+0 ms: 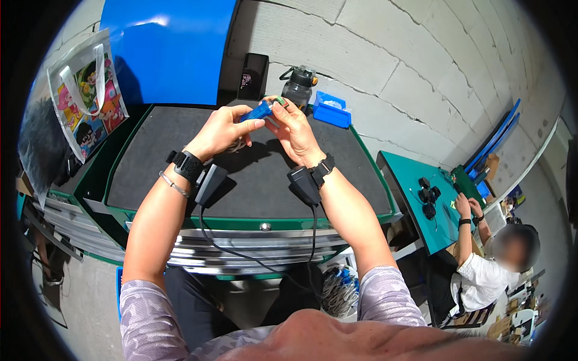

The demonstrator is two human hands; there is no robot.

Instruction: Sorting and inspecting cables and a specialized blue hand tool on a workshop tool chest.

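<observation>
Over the far middle of the dark mat, both my hands are raised close together. My left hand (pixel 221 127) is closed around a blue plug-like piece (pixel 257 112), its end pointing to the right. Some greyish cable (pixel 236 146) shows below that hand; whether it joins the blue piece is hard to see. My right hand (pixel 295 129) pinches a small green piece (pixel 280 101) between thumb and fingers, right at the tip of the blue piece. The fingers partly hide where the two parts meet, so I cannot tell whether they are joined.
Beneath my hands is a green cabinet top with a dark mat (pixel 180 156). Along its back stand a phone (pixel 253 76), a bottle (pixel 299 84) and a blue bin (pixel 331 110). A bucket of blue-ended cables (pixel 341 289) sits below. Black cords hang from my wrists. A co-worker (pixel 487 283) works at right.
</observation>
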